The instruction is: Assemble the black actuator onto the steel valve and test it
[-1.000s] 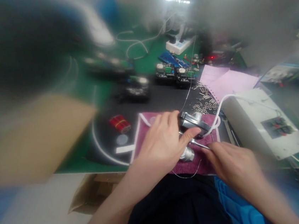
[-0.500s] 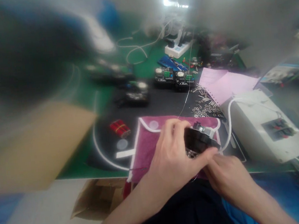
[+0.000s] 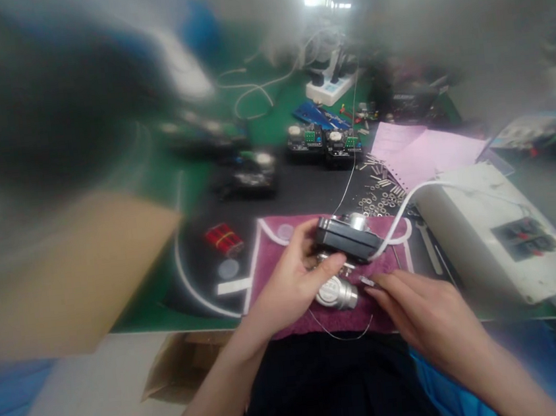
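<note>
Black device [image 3: 347, 240] has moved leftward, clear of right hand [image 3: 429, 301].

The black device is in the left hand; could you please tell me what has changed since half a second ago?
The left hand and black device have moved left, apart from the right hand, which holds a small metal piece. The silver part below the device has come into view. The left hand kept its hold; the red bundle stayed put.

Metal piece [image 3: 366, 281] partly hidden, tan panel [image 3: 66, 276] blurred (perhaps cardboard)
</note>
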Action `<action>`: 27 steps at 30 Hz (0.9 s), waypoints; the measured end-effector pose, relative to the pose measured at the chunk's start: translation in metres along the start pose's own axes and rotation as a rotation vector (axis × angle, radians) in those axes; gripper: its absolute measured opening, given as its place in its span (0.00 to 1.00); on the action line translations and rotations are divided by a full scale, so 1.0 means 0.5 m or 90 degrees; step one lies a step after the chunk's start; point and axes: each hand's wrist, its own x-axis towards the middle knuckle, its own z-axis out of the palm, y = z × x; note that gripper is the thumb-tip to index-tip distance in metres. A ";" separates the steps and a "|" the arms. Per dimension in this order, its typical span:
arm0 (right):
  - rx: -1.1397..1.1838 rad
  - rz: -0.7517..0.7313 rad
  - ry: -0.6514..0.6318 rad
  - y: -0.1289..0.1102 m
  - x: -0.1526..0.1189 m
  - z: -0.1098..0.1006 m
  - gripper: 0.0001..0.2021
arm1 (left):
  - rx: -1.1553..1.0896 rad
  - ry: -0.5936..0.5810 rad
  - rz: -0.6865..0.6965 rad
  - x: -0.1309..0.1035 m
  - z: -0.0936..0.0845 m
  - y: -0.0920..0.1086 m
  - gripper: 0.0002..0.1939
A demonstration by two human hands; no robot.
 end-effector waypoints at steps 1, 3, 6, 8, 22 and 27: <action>0.010 0.003 0.007 0.000 0.001 -0.005 0.07 | -0.014 -0.001 -0.001 0.000 -0.004 -0.003 0.31; 0.028 0.006 0.025 -0.001 0.002 -0.013 0.08 | -0.024 -0.003 -0.004 -0.001 -0.008 -0.006 0.30; 0.047 0.018 0.033 -0.003 0.004 -0.022 0.09 | -0.030 -0.011 -0.006 -0.006 -0.007 -0.007 0.30; 0.057 0.025 0.029 -0.005 0.005 -0.023 0.10 | -0.038 -0.016 0.001 -0.008 -0.008 -0.007 0.31; 0.030 0.004 0.033 -0.018 -0.001 -0.034 0.12 | 0.044 0.005 0.015 -0.011 -0.020 -0.026 0.36; -0.091 -0.021 0.061 -0.027 0.012 -0.049 0.09 | 0.015 0.018 0.037 -0.008 -0.014 -0.034 0.33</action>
